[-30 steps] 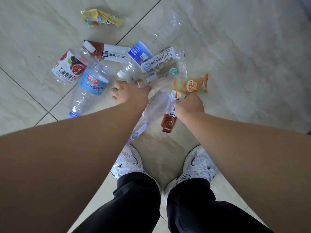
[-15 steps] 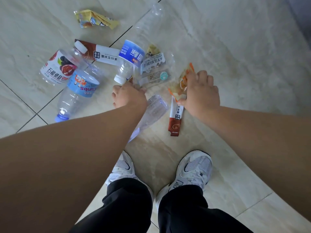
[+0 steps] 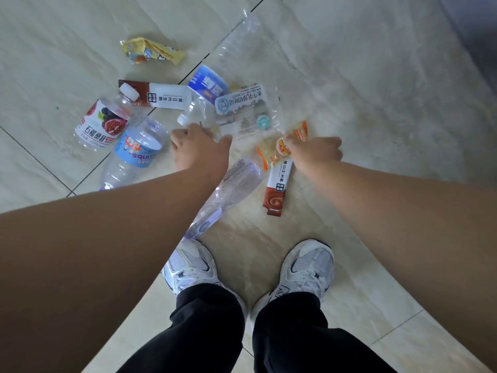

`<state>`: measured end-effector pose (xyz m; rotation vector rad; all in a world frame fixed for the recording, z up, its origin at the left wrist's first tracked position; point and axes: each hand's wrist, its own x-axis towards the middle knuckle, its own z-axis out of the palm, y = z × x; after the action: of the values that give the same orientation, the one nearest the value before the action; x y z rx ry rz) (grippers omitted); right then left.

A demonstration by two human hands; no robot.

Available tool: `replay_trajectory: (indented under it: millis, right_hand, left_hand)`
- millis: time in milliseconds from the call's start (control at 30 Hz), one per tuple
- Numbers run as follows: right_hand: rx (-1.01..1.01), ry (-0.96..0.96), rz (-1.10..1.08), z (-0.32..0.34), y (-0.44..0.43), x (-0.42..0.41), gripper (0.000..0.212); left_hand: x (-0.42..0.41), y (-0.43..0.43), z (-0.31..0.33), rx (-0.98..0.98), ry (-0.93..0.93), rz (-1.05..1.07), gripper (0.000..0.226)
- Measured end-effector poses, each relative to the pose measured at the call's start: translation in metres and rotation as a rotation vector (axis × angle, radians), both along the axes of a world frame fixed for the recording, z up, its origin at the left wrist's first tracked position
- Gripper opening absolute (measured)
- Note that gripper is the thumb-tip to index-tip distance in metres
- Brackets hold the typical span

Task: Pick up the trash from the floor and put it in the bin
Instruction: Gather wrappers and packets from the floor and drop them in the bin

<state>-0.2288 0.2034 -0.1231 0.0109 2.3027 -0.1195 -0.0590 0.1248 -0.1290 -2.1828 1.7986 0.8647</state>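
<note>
Floor trash: right hand (image 3: 316, 152) fingers closed on orange snack wrapper (image 3: 279, 150); left hand (image 3: 200, 148) seemingly curled around crushed clear bottle (image 3: 231, 187). Advice: secure both before lifting; bin unseen.

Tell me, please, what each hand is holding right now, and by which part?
The right hand pinches the orange snack wrapper at its upper edge. The left hand is closed, but what it grips cannot be told.
</note>
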Motion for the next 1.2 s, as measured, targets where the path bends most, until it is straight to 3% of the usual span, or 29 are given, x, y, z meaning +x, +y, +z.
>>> replay_trajectory:
  millis: [100,167,300,467,633,700,800,900,1200]
  right_hand:
    - [0.03,-0.304,0.057,-0.009,-0.004,0.005,0.047]
    - [0.026,-0.367,0.047,-0.02,-0.002,0.015,0.056]
    - [0.106,-0.108,0.026,-0.032,0.007,0.036,0.071]
    - [0.002,-0.059,-0.117,-0.041,0.014,0.037,0.065]
    - [-0.147,-0.013,-0.05,-0.034,0.009,0.033,0.016]
    - [-0.149,-0.053,-0.014,-0.031,0.011,0.029,0.027]
    - [-0.161,-0.113,0.067,-0.021,0.021,0.021,0.006]
    - [-0.184,-0.102,0.047,-0.001,0.032,0.013,0.011]
    - [-0.348,-0.129,0.061,0.056,-0.028,0.018,0.011]
  left_hand:
    - [-0.016,-0.011,-0.011,0.026,0.009,0.09,0.062]
    - [-0.026,-0.018,-0.02,0.045,-0.014,0.153,0.076]
    - [-0.047,-0.023,-0.034,0.081,-0.111,0.155,0.1]
    - [-0.056,-0.025,-0.041,0.108,0.011,0.25,0.081]
    - [-0.057,-0.029,-0.037,0.147,0.072,0.162,0.043]
    - [-0.051,-0.026,-0.035,0.167,0.146,0.157,0.036]
    - [-0.038,-0.016,-0.017,0.17,0.229,0.072,0.022]
    - [-0.019,-0.011,0.017,0.2,0.29,-0.041,0.025]
    - [0.073,-0.1,0.098,0.114,0.229,-0.298,0.021]
